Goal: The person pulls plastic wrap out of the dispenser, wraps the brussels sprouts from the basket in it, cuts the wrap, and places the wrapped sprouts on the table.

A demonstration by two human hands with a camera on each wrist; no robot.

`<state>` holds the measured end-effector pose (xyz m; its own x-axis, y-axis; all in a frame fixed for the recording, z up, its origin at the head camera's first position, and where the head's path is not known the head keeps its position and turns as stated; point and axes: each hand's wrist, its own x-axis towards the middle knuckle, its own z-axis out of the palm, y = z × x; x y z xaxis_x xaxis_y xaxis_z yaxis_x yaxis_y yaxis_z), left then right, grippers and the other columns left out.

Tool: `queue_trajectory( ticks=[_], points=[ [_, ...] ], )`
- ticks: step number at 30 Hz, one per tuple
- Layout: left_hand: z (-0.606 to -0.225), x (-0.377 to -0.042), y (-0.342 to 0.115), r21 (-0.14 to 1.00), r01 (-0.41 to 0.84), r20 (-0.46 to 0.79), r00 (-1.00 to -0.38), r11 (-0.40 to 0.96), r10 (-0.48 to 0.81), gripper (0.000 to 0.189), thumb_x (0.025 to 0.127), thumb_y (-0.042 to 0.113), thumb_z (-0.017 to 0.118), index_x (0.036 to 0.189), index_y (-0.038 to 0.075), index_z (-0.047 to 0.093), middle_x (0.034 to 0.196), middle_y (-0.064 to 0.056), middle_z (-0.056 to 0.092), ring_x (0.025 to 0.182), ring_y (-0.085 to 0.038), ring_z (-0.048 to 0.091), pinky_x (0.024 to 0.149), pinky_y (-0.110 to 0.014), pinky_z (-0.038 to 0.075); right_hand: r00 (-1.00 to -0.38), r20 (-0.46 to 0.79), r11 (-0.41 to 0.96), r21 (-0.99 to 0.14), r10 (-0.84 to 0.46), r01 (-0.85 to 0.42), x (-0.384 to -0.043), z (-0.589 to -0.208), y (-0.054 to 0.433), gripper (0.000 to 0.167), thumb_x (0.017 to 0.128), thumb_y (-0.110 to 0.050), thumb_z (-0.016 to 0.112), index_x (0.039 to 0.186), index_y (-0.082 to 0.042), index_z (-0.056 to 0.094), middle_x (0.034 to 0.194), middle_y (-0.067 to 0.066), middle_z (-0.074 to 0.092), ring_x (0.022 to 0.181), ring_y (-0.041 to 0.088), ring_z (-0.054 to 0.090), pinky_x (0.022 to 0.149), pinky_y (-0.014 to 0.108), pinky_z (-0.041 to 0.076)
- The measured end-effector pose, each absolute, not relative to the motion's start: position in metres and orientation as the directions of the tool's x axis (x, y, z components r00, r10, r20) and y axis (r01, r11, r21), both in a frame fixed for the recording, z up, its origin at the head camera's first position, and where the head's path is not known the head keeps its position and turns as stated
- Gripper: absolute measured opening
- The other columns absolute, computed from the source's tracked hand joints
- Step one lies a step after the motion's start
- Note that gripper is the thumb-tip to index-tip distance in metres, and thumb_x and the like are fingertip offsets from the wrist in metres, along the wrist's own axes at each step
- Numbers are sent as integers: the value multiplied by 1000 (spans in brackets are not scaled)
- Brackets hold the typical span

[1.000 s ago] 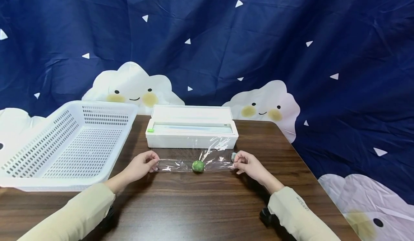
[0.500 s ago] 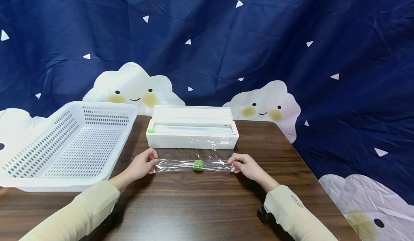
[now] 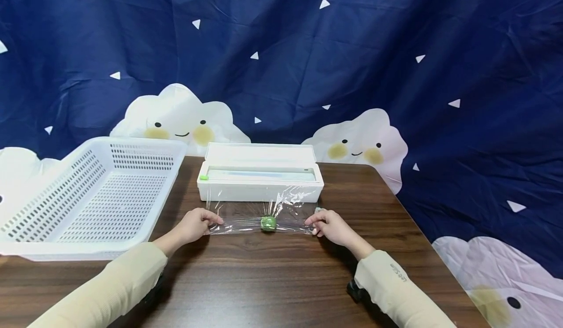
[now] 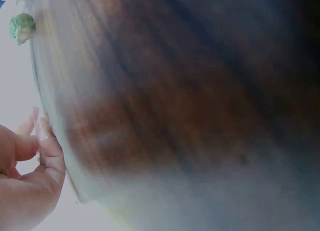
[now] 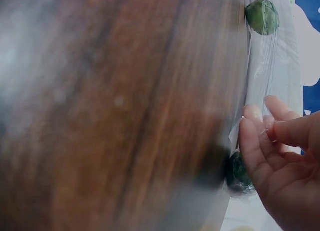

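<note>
A strip of clear cling film [image 3: 242, 224] stretches between my hands, over and around a small round green vegetable [image 3: 268, 223], with its near edge folded across it. My left hand [image 3: 195, 224] pinches the left end of the film; in the left wrist view its thumb and fingers [image 4: 50, 151] meet on the edge. The right hand [image 3: 331, 226] pinches the right end between thumb and fingers, seen close up in the right wrist view. Beside that hand lies a second, darker green ball in film [image 5: 239, 172], mostly hidden behind the hand in the head view.
Behind the film stands a white cling film dispenser box [image 3: 259, 191], lid up, with a green slider [image 3: 204, 177] at its left. A white perforated basket [image 3: 162, 210] is on the left of the brown wooden table [image 3: 264, 289]. A blue curtain [image 3: 281, 49] hangs behind.
My right hand has shifted a little to the left. The left hand has moved slightly right, its index finger now reaching further along the film. Creases now gather around the green vegetable.
</note>
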<state>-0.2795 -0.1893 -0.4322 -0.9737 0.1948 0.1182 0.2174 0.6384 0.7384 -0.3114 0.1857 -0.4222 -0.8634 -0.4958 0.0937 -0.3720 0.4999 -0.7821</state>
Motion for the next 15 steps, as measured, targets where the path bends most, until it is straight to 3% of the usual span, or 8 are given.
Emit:
queue_trajectory(
  ticks=[7, 12, 15],
  points=[
    [-431, -280, -187, 687, 235, 117, -970, 687, 215, 37, 77, -15, 45, 85, 7, 73, 81, -6, 64, 60, -12, 50, 54, -25, 42, -857, 78, 542, -745, -510, -390, -312, -423, 183, 24, 87, 14, 43, 94, 8, 65, 82, 10, 57, 66, 20, 59, 56, 29, 50],
    [-432, -279, -186, 651, 285, 145, -956, 704, 253, 34, 77, -15, 48, 85, 7, 73, 85, -7, 65, 62, -12, 51, 59, -27, 41, -824, 99, 576, -669, -557, -470, -312, -424, 182, 20, 83, 10, 49, 94, 6, 66, 71, 3, 54, 58, 10, 52, 52, 24, 46],
    [-431, -279, -185, 637, 323, 168, -945, 700, 282, 32, 77, -17, 49, 84, 5, 72, 85, -9, 64, 59, -13, 50, 57, -27, 41, -803, 126, 598, -602, -583, -529, -312, -424, 181, 19, 79, 8, 55, 92, 3, 68, 72, 0, 57, 62, 6, 48, 56, 23, 44]
  ],
)
